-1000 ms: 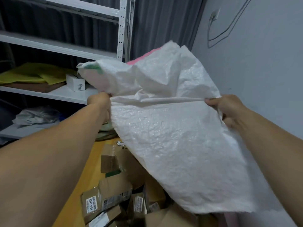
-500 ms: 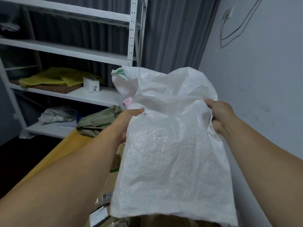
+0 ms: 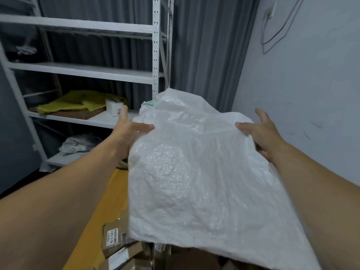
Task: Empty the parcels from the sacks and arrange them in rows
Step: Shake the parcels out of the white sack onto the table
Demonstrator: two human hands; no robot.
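A pale wall (image 3: 311,94) fills the right side, and a grey curtain (image 3: 204,55) hangs in the corner beside it. A white metal rack (image 3: 155,45) stands on the left in front of the curtain.

The white woven sack (image 3: 194,172) is in the middle, up in the air between the two hands and above the table. It is limp and crumpled. Its top edge, with a small green mark at one corner, reaches as high as the middle shelf, and its lower edge hangs over the parcels.

The yellow table (image 3: 109,201) runs along the lower left, partly under the sack.

The left hand (image 3: 126,135) is at the sack's upper left edge, its fingers straight and touching the cloth, the thumb pointing up. The right hand (image 3: 263,135) is at the upper right edge with fingers spread wide, one of them lying on the sack. Neither hand is curled round it.

Brown cardboard parcels (image 3: 115,236) with white labels lie in a heap on the table, just below the sack's lower edge.

On the rack are a yellow cloth (image 3: 64,104), a crumpled grey bag (image 3: 78,144) one shelf down, and a small white box (image 3: 114,106) beside the cloth
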